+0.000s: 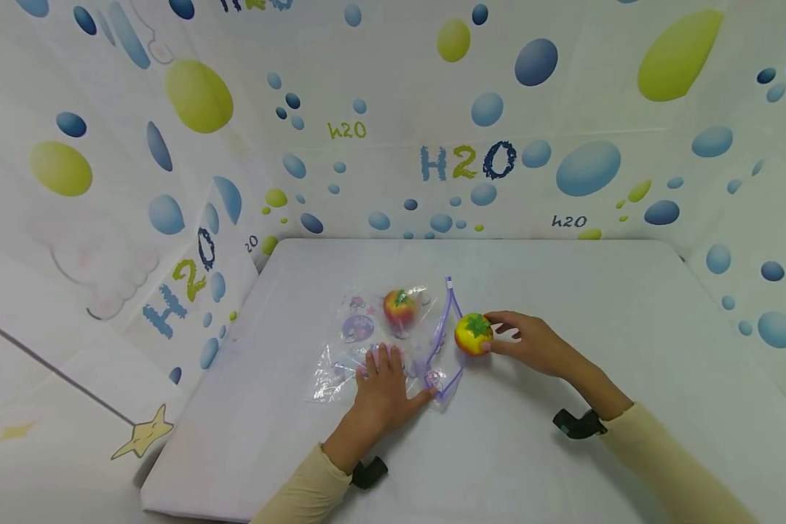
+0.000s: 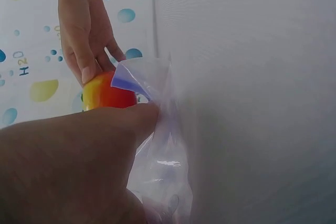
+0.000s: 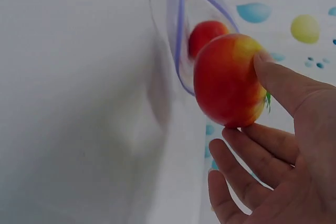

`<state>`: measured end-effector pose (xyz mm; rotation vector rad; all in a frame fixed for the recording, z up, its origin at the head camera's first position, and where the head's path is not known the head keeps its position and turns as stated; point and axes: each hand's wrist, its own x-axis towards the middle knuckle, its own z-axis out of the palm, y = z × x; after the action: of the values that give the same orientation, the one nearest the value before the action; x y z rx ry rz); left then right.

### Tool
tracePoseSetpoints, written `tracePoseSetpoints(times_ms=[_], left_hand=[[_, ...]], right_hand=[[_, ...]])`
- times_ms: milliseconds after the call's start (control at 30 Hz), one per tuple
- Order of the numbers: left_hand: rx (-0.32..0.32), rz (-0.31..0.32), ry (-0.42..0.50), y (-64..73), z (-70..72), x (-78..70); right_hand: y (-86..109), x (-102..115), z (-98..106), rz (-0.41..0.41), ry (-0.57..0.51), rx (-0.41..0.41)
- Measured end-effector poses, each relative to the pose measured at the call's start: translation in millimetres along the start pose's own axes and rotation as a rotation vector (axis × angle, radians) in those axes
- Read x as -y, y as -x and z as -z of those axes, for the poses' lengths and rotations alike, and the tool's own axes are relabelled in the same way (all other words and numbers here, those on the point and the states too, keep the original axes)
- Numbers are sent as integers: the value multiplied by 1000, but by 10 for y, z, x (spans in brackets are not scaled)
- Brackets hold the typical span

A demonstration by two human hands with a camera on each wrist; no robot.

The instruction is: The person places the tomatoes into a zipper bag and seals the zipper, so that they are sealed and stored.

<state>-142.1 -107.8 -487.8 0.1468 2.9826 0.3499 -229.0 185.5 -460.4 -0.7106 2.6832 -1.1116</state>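
A clear plastic zip bag (image 1: 340,364) with purple edging and printed pictures lies on the table, its mouth spread apart toward the right. Inside it is a red-and-yellow toy fruit (image 1: 400,308) with a green top. My left hand (image 1: 385,393) rests on the bag, fingers straight, its thumb reaching the lower edge of the mouth. Between thumb and fingertips my right hand (image 1: 530,342) pinches a toy tomato (image 1: 474,335), red and yellow with a green leafy top. In the right wrist view this toy tomato (image 3: 228,80) is at the purple-edged mouth; whether it touches cannot be told.
Under everything is a white-covered table (image 1: 629,306). Behind it and at the sides hangs a white cloth (image 1: 393,87) printed with blue and green drops. Each wrist wears a dark band, such as the right wristband (image 1: 578,423).
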Motion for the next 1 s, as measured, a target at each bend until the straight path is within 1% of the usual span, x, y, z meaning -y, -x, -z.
tracePoseSetpoints(times_ms=[167, 300, 433, 733, 900, 1000], left_hand=[[-1, 6, 9, -2, -3, -2], [3, 10, 18, -5, -6, 0], [4, 8, 20, -9, -7, 0], [6, -4, 6, -9, -6, 23], [10, 0, 11, 0, 6, 24], [10, 1, 7, 7, 13, 20]], right_hand=[[-45, 42, -122, -3, 3, 1], [-74, 68, -212, -11, 6, -15], [-95, 98, -286, 3, -3, -25], [-133, 157, -396, 1, 9, -20], [-140, 170, -440, 16, 18, -39], [-156, 182, -467, 21, 47, -52]])
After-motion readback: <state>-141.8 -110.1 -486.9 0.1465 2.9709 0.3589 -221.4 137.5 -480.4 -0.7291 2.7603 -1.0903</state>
